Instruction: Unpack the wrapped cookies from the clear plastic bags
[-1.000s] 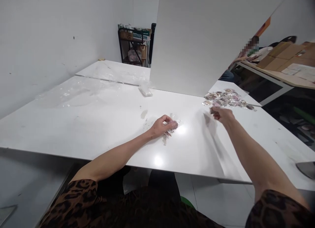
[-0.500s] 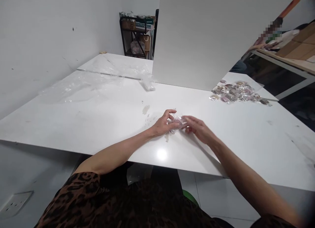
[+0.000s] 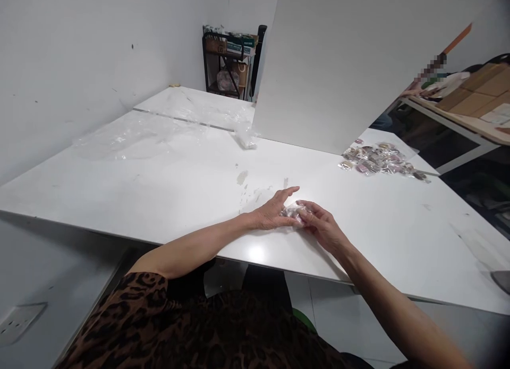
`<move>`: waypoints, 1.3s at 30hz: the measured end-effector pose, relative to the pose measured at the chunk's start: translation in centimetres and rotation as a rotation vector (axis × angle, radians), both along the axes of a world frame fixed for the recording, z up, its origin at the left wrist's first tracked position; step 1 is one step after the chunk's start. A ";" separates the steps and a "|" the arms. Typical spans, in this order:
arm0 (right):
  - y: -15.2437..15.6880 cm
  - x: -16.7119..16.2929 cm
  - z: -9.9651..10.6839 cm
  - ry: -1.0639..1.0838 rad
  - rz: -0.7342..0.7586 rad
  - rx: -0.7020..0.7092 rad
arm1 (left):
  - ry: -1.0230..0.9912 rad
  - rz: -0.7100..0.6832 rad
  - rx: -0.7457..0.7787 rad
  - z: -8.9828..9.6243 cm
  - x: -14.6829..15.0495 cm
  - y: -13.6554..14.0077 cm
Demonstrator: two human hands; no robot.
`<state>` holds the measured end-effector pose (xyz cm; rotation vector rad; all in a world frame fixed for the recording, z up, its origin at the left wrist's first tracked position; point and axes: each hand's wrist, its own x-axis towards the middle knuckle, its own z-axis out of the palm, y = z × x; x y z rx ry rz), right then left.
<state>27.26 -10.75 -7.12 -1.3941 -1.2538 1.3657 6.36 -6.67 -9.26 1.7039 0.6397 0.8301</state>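
A small clear plastic packet (image 3: 294, 211) with something pinkish and dark inside is held just above the white table (image 3: 179, 199), between my two hands. My right hand (image 3: 322, 224) pinches its right side between thumb and fingers. On the left side, my left hand (image 3: 273, 210) has its thumb along the packet's near edge and one finger raised and stretched out. The other left fingers are partly hidden behind the packet. Glare on the plastic hides exactly what lies inside.
Several similar filled packets (image 3: 378, 159) lie in a heap at the back right. Crumpled clear plastic (image 3: 147, 135) spreads over the back left, with a small clear bag (image 3: 247, 139) beside the upright white panel (image 3: 311, 66). Cardboard boxes (image 3: 470, 90) and a blurred person are beyond.
Both hands and the packet are lower in view and slightly nearer the table's front edge. My left finger has straightened out, and my right hand now covers more of the packet.
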 end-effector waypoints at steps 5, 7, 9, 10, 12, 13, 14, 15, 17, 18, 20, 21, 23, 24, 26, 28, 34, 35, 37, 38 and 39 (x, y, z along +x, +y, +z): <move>7.2 7.0 0.0 0.099 -0.389 -0.081 | -0.013 0.039 -0.154 0.8 0.1 0.0; 12.1 10.8 1.0 0.051 -0.689 -0.078 | -0.021 0.059 -0.162 0.9 0.2 0.0; 16.7 14.2 2.4 0.058 -0.840 0.045 | -0.021 0.067 -0.165 1.0 0.2 0.1; 18.5 15.4 3.1 0.072 -0.862 0.094 | -0.019 0.072 -0.166 1.1 0.1 0.2; 20.8 16.8 3.8 0.124 -0.893 0.161 | -0.014 0.096 -0.161 1.2 0.1 0.3; 21.3 16.8 3.7 0.120 -0.877 0.158 | -0.010 0.112 -0.153 1.2 0.1 0.4; 21.3 16.4 3.4 0.104 -0.838 0.140 | -0.003 0.129 -0.140 1.1 0.1 0.6; 21.0 15.5 2.8 0.077 -0.779 0.108 | 0.004 0.148 -0.122 1.0 0.1 0.7; 20.0 12.9 1.2 0.039 -0.626 0.047 | 0.012 0.189 -0.078 0.7 0.3 0.8; 19.4 11.3 0.4 0.030 -0.561 0.030 | 0.011 0.209 -0.056 0.5 0.5 0.9; 18.6 7.7 -1.0 -0.013 -0.427 0.051 | -0.006 0.247 -0.017 0.1 0.8 0.8; 18.5 5.8 -1.4 -0.050 -0.354 0.087 | -0.021 0.265 0.002 0.0 0.9 0.8; 19.0 1.8 -1.6 -0.152 -0.203 0.194 | -0.056 0.305 0.042 -0.2 1.0 0.7; 19.6 -0.2 -1.5 -0.219 -0.136 0.258 | -0.073 0.329 0.066 -0.2 1.0 0.7; 21.3 -4.2 -1.1 -0.382 -0.023 0.396 | -0.107 0.390 0.116 -0.1 0.9 0.8; 23.2 -8.3 -0.8 -0.512 0.042 0.511 | -0.133 0.457 0.172 0.1 0.7 0.9; 27.4 -17.5 -0.8 -0.477 -0.110 0.396 | -0.198 0.565 0.255 0.5 0.4 1.4; 27.5 -18.1 -0.7 -0.458 -0.123 0.355 | -0.213 0.576 0.260 0.5 0.4 1.5; 27.2 -18.5 -0.5 -0.387 -0.132 0.331 | -0.239 0.606 0.232 0.5 0.3 1.8; 26.7 -18.2 -0.4 -0.333 -0.144 0.340 | -0.248 0.627 0.191 0.4 0.3 1.9; 26.0 -17.7 -0.2 -0.272 -0.161 0.357 | -0.257 0.654 0.133 0.4 0.3 2.1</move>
